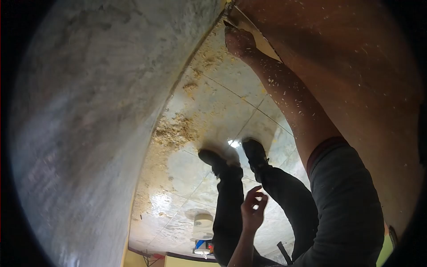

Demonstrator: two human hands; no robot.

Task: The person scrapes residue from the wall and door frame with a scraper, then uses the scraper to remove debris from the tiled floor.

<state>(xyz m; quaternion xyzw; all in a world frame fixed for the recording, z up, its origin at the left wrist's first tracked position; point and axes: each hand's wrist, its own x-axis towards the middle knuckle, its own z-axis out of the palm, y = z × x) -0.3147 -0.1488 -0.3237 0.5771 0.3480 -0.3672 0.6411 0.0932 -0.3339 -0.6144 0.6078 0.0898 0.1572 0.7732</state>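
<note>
My right hand is stretched far forward into the corner at the top. Its fingers are closed round a small dark tool with a pointed, blade-like end; its exact kind is unclear and most of it is hidden in the hand. Pale flakes cling to the right forearm. Nearer my body, my left hand hangs above my legs. Its fingers are loosely curled, light shows between them, and I see nothing in it.
A grey wall rises on the left, a brown surface on the right. Shavings litter the tiled floor along the left wall. My dark shoes stand mid-floor. A pale round object and a blue-and-white item lie behind.
</note>
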